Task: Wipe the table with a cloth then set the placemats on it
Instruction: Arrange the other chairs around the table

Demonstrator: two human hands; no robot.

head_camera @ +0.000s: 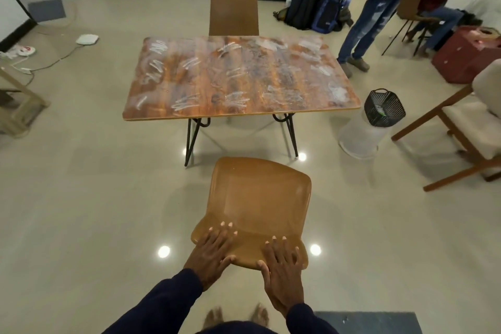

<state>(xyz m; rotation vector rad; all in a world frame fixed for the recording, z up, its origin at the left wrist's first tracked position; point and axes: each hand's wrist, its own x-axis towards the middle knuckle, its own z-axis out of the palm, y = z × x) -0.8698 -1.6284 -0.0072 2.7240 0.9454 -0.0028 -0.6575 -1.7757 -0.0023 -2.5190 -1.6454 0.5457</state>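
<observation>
Wiping has not begun. The left hand (214,252) and right hand (282,268) drape over the backrest of the brown chair (260,198), thumbs seemingly hooked behind its top edge, gripping it. The chair stands apart from the wooden table (238,78), which carries white smears (184,102). No cloth or placemats show, so fetching a cloth comes next. A black basket (383,107) sits beside the table, over glossy tiled floor.

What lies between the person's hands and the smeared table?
In the head view, a brown chair: the left hand and right hand hold its backrest, and its seat points toward the table. Beyond the seat, only a strip of bare floor.
</observation>
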